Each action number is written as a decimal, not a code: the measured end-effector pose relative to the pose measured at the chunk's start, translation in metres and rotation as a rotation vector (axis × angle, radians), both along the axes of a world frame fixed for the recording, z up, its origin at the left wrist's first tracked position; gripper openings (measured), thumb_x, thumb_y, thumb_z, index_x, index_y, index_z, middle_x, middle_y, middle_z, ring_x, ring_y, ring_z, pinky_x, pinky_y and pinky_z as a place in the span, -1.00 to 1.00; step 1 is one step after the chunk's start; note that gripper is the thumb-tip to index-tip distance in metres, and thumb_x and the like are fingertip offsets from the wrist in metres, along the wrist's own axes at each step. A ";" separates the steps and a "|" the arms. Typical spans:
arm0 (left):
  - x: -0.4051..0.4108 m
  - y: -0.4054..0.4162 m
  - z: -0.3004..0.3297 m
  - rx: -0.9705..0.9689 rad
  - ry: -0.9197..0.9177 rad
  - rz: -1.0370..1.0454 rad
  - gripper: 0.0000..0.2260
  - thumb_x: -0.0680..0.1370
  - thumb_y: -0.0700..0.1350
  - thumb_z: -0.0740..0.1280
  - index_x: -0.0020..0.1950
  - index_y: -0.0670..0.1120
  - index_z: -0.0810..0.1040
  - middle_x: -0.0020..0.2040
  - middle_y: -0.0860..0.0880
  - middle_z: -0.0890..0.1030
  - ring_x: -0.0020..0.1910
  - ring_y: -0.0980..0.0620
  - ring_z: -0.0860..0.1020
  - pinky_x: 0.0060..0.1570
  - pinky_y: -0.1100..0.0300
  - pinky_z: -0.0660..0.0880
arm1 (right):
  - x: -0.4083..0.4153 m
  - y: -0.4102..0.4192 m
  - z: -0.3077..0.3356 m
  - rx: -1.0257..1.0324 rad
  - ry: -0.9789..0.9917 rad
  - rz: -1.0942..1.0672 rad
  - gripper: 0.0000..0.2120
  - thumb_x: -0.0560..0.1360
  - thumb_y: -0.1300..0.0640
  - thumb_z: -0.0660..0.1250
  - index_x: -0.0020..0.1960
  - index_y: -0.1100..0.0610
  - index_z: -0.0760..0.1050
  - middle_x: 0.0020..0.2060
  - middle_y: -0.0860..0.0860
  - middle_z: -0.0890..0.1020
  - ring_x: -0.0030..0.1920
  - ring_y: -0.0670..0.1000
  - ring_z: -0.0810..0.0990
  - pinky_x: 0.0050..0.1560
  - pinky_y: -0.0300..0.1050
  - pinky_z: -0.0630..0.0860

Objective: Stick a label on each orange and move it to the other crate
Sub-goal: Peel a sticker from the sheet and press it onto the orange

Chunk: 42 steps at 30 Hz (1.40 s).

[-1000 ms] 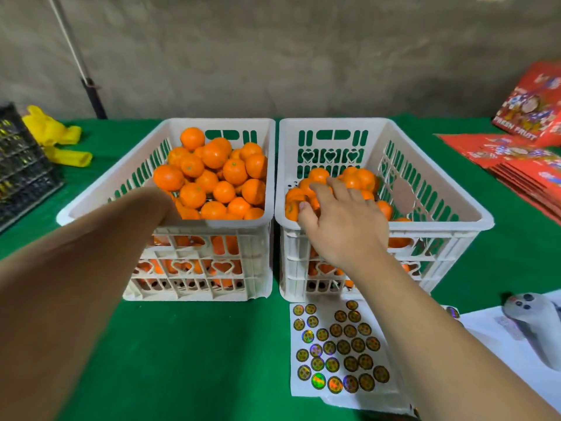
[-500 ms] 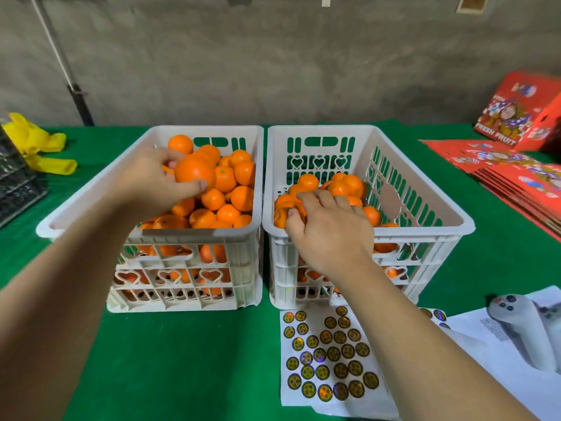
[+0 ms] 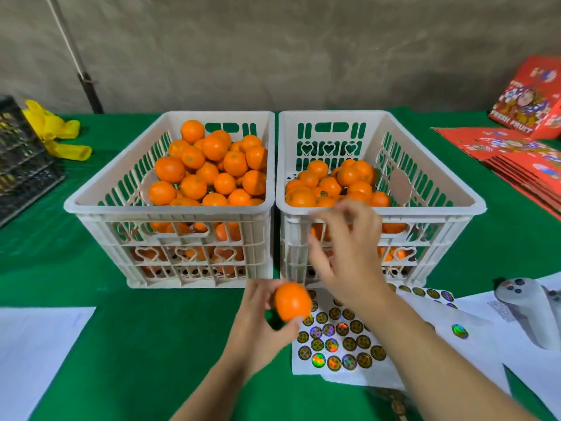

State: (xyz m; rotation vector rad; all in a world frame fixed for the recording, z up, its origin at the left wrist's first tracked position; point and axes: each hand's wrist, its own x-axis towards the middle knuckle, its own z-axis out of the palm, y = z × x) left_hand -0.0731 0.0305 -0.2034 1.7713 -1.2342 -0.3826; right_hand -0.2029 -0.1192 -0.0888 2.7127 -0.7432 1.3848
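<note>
Left hand (image 3: 258,326) grips one orange (image 3: 292,301) above sticker sheet (image 3: 337,344); right hand (image 3: 349,253) blurred, fingers loosely spread, holding nothing visible.

Two crates stand side by side on the tabletop (image 3: 151,344), their inner walls just beside each other. The left crate (image 3: 170,205) is heaped with oranges; the right crate (image 3: 431,205) holds a lower pile. A sticker sheet (image 3: 334,344) lies in front of the right crate. The left hand (image 3: 258,323) holds an orange (image 3: 292,301) over the sheet's left edge, in front of the gap between the crates. The right hand (image 3: 346,256) hovers before the right crate's near wall. A controller (image 3: 529,308) rests on papers at the right.
</note>
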 end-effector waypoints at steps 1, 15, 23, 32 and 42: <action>0.000 -0.001 -0.007 0.063 0.005 0.011 -0.48 0.35 0.31 0.46 0.27 0.34 0.40 0.23 0.40 0.32 0.17 0.35 0.47 0.02 0.49 0.40 | -0.010 0.008 -0.019 -0.007 0.038 0.009 -0.73 0.52 0.05 0.38 0.21 -0.03 0.52 0.15 0.04 0.42 0.16 0.11 0.40 0.09 -0.03 0.17; 0.000 -0.010 -0.024 0.246 -0.001 0.031 -0.44 0.37 0.46 0.37 0.29 0.43 0.25 0.14 0.25 0.48 0.07 0.24 0.52 0.01 0.26 0.45 | -0.050 -0.009 -0.080 0.375 0.913 -0.202 -0.72 0.63 -0.14 0.25 0.27 -0.08 0.53 0.26 -0.03 0.49 0.27 0.09 0.41 0.22 0.02 0.43; 0.000 -0.013 -0.025 0.260 -0.032 0.044 -0.42 0.37 0.47 0.33 0.33 0.38 0.26 0.12 0.21 0.47 0.04 0.17 0.53 0.00 0.21 0.48 | -0.046 -0.010 -0.078 0.449 0.915 -0.186 -0.67 0.58 -0.18 0.33 0.29 -0.10 0.57 0.23 -0.06 0.52 0.27 0.07 0.40 0.22 0.00 0.40; 0.000 -0.014 -0.026 0.271 -0.029 0.048 -0.42 0.37 0.47 0.32 0.32 0.38 0.27 0.11 0.21 0.47 0.06 0.15 0.53 0.03 0.17 0.50 | -0.057 -0.013 -0.087 0.393 0.890 -0.124 -0.62 0.55 -0.35 0.25 0.21 -0.17 0.56 0.15 -0.15 0.55 0.19 0.00 0.40 0.14 -0.06 0.37; -0.001 -0.014 -0.025 0.273 -0.030 0.055 -0.44 0.37 0.49 0.32 0.30 0.40 0.26 0.10 0.23 0.46 0.04 0.18 0.53 0.00 0.18 0.49 | -0.066 -0.009 -0.092 0.313 0.658 -0.096 -0.89 0.59 0.06 0.39 -0.07 0.04 0.66 -0.16 -0.05 0.67 -0.10 0.04 0.48 0.01 0.00 0.51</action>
